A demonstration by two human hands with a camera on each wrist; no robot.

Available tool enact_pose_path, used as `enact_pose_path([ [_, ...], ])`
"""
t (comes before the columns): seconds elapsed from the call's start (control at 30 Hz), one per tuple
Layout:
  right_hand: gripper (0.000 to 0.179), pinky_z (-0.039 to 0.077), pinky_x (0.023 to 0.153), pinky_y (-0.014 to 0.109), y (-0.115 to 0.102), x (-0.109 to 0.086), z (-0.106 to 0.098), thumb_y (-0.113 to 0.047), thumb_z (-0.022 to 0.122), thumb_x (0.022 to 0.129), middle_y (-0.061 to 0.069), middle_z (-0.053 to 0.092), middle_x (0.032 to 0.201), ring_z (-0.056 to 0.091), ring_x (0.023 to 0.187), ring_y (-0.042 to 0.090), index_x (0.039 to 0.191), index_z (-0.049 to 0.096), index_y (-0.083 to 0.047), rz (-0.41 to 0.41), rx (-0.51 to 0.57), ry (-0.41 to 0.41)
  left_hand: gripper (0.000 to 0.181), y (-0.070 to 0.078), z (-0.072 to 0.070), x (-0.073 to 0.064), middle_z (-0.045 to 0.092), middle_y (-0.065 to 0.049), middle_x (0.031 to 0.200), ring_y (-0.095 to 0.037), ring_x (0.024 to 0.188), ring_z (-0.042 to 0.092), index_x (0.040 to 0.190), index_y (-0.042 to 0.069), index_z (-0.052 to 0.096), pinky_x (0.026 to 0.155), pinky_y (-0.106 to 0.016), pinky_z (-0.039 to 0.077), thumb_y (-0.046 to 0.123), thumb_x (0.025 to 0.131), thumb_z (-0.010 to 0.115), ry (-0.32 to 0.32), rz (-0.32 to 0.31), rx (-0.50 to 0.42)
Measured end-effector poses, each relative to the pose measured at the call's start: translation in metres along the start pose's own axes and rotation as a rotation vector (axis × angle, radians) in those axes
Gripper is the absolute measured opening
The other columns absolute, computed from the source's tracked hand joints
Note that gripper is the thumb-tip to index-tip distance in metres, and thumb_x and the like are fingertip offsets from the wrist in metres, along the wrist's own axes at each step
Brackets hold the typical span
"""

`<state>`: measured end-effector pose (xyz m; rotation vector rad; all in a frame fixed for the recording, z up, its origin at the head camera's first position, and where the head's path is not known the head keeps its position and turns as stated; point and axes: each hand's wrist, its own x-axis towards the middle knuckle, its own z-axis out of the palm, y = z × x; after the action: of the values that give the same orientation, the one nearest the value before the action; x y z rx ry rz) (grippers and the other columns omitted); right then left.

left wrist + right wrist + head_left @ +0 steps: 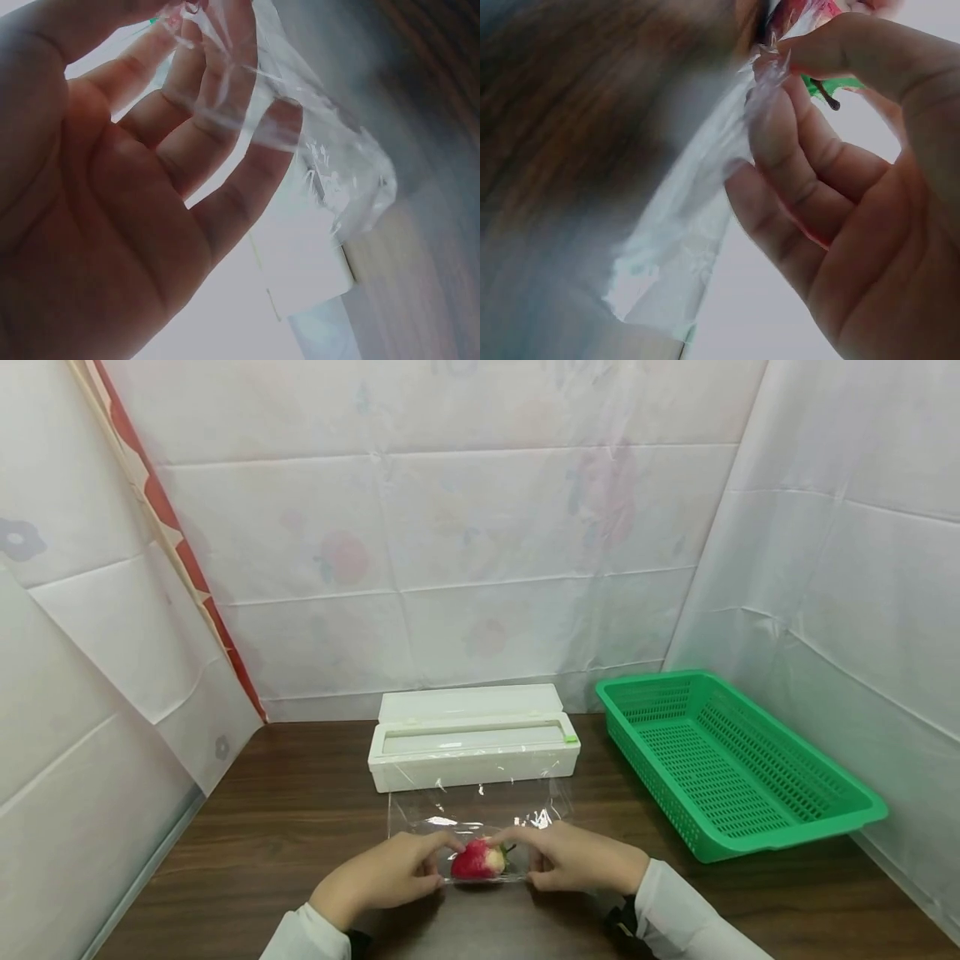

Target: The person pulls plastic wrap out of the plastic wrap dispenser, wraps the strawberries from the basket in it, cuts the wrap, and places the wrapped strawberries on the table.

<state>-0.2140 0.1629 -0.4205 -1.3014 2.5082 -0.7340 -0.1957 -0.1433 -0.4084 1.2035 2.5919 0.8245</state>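
One fruit (pixel 472 862), red with a pale patch, lies at the near middle of the table (pixel 285 827), its stem toward about 2 o'clock. Clear film (pixel 480 806) spreads from it toward 12 o'clock, where the white box (pixel 472 764) stands with its lid (pixel 471 702) up and its green slider (pixel 571 738) at the 3 o'clock end. The left hand (pixel 386 872) is at the fruit's 9 o'clock side, the right hand (pixel 573 857) at its 3 o'clock side. Both are narrow: each appears to pinch the film's near edge between thumb and index finger, the index fingertips close on the top of the fruit. The pinch is plainest in the right wrist view; the left wrist view cuts off part of the fingertips.

As far as I can judge, the work is about midway. The box is open, film is out, the fruit is in place on it, and the near edge lies close beside the fruit. Not yet done: the far stretch lies spread toward the box, the sides flare loose past the hands, and nothing looks sealed. Whether the film is cut free I cannot tell. The green basket (pixel 712 772) stands at 2 o'clock, well apart from the fruit.
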Motion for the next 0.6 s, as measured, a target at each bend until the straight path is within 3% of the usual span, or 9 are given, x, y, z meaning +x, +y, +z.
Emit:
enact_pose_path([
  [0.17,0.064,0.046,0.054,0.015,0.0,0.002,-0.004,-0.001,0.066,0.091,-0.014,0.047,0.074,0.043,0.06,-0.005,0.146,0.049,-0.029,-0.071,-0.048,0.025,0.035,-0.003,0.0,0.001,0.054,0.016,0.082,0.0,0.07,0.049,0.127,0.012,0.065,0.066,-0.023,0.048,0.002,0.094,0.063,0.015,-0.004,0.003],
  [0.3,0.054,0.043,0.054,0.012,-0.003,0.005,-0.009,0.0,0.063,0.093,-0.01,0.055,0.085,0.038,0.058,-0.004,0.141,0.056,-0.023,-0.109,-0.085,0.053,0.036,-0.003,-0.001,0.001,0.053,0.013,0.085,-0.001,0.073,0.048,0.126,0.011,0.067,0.069,-0.025,0.047,0.0,0.093,0.059,0.035,-0.004,0.019],
  [0.47,0.041,0.047,0.072,0.013,-0.001,0.012,-0.012,-0.001,0.06,0.094,-0.009,0.067,0.108,0.051,0.077,-0.002,0.131,0.066,-0.019,-0.141,-0.185,0.104,0.035,-0.001,-0.002,0.003,0.061,0.005,0.094,-0.004,0.079,0.048,0.123,0.013,0.071,0.073,-0.028,0.049,0.002,0.093,0.055,0.065,-0.021,0.044],
  [0.6,0.034,0.049,0.081,0.017,0.0,0.017,-0.012,-0.001,0.059,0.095,-0.005,0.068,0.109,0.057,0.093,0.002,0.124,0.069,-0.017,-0.132,-0.238,0.13,0.033,-0.002,-0.003,0.005,0.056,0.008,0.089,-0.004,0.075,0.046,0.117,0.015,0.074,0.068,-0.026,0.047,0.004,0.095,0.052,0.065,-0.051,0.006],
])
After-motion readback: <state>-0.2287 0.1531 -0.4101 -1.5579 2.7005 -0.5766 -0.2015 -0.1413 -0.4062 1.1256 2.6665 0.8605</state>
